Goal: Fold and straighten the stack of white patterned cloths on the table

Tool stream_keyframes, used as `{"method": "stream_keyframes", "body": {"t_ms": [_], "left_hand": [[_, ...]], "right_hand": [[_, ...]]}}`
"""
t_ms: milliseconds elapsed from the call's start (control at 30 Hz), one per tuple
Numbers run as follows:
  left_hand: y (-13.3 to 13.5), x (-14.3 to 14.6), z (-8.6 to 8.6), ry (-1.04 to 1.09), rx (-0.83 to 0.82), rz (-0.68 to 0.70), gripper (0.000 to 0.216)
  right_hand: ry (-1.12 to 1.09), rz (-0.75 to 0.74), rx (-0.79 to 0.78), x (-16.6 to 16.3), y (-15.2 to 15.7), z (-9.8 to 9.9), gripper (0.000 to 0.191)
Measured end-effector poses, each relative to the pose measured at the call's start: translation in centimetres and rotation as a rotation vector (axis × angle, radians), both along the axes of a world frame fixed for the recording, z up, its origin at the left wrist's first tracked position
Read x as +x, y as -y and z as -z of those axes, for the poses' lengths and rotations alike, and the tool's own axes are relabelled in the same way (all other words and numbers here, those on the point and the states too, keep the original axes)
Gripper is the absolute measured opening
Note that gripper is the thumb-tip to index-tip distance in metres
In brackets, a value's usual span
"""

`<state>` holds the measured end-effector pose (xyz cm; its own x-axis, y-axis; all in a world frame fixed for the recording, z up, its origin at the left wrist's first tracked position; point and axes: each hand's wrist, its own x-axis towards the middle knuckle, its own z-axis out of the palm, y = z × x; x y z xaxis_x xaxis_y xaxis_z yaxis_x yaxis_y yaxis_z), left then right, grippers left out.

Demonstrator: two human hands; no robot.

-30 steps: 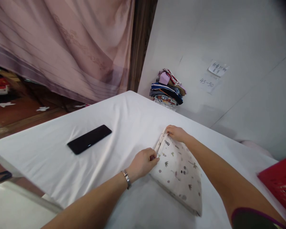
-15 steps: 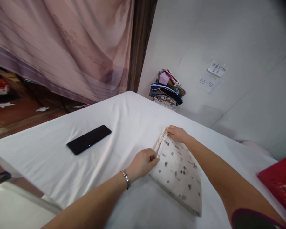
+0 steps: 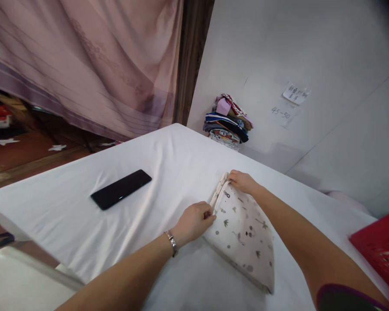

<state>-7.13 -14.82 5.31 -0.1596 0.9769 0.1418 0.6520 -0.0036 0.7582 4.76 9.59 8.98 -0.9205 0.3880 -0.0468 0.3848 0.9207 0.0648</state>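
Observation:
A folded cream cloth [image 3: 243, 237] with small printed plants and animals lies on the white-covered table [image 3: 168, 172]. My left hand [image 3: 196, 220], below a metal bracelet [image 3: 171, 244], pinches the near-left corner of its folded edge. At the far corner of that same edge, my right hand [image 3: 241, 180] grips the layers between thumb and fingers. Several layers show along the edge between the two hands. Whether the cloth is a garment or a blanket cannot be made out.
A black phone [image 3: 121, 189] lies on the table at left. Folded clothes [image 3: 228, 121] are stacked beyond the far edge, against the grey wall [image 3: 311, 52]. A red plastic basket [image 3: 381, 246] stands at right, a pink curtain [image 3: 116, 56] hangs at back left, and a white seat [image 3: 22, 280] is at lower left.

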Motion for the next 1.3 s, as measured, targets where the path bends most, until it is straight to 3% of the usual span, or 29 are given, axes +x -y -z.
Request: {"method": "stream_keyframes", "body": {"t_ms": [167, 667, 833, 1000, 1167, 1300], "left_hand": [[-0.2, 0.0, 0.4, -0.051, -0.077, -0.059, 0.014], [-0.2, -0.1, 0.7, -0.072, -0.207, -0.098, 0.016], [-0.3, -0.1, 0.8, -0.097, -0.184, -0.096, 0.017], [-0.2, 0.0, 0.3, -0.108, -0.221, -0.099, 0.018], [-0.2, -0.1, 0.4, -0.134, -0.237, -0.076, 0.021], [-0.2, -0.1, 0.4, -0.152, -0.237, -0.075, 0.023]], "right_hand": [[-0.018, 0.076, -0.018, -1.3, 0.4, -0.2, 0.017], [-0.156, 0.156, -0.061, -1.7, 0.1, 2.7, 0.034], [-0.349, 0.273, -0.034, -1.0, 2.3, 3.4, 0.037], [-0.276, 0.312, 0.006, -1.8, 4.3, 4.5, 0.041], [-0.293, 0.295, -0.030, -1.6, 2.8, 6.1, 0.041], [-0.376, 0.341, -0.047, -0.5, 2.4, 5.8, 0.045]]}}
